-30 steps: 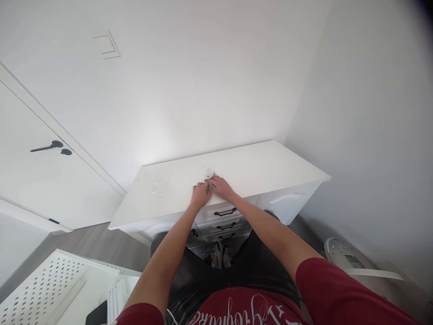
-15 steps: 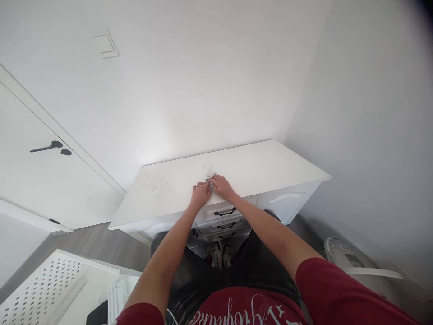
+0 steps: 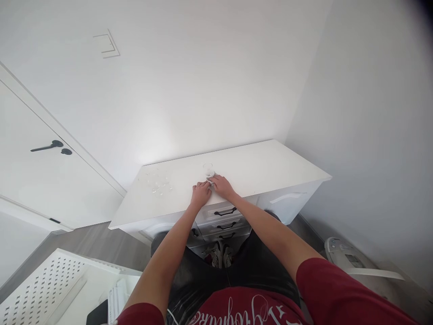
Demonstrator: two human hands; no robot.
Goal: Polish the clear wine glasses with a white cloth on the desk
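Small pale piece [image 3: 210, 183] sits on the counter [image 3: 270, 164], just in front of the clear glass [image 3: 208, 170], right at your fingertips. It is too small to tell what it is.

Your left hand [image 3: 200, 195] lies just front-left of the glass, knuckles up, fingers curled in toward the piece. Your right hand [image 3: 221, 187] lies just front-right of the glass, fingers pointing at the same spot. The tips of both hands meet over the piece. I can't tell whether either grip is actually closed on it or only touching. The right fingertips are just beside the foot of the glass; contact is unclear.

The glass stands upright, near the middle of the counter top.

Well left of the glass, a scatter of small clear bits [image 3: 158, 185] lies on the counter.

Below the glass, in the counter front, there are drawers with dark handles [image 3: 225, 211].

Further below the glass, on the floor, shoes [image 3: 219, 256] show between your arms.

Far left of the glass is a white door [image 3: 30, 189] with a dark lever [image 3: 47, 146].

Lower left of the glass is a white perforated panel [image 3: 43, 280].

Lower right of the glass, a pale appliance [image 3: 348, 259] sits on the floor by the wall.
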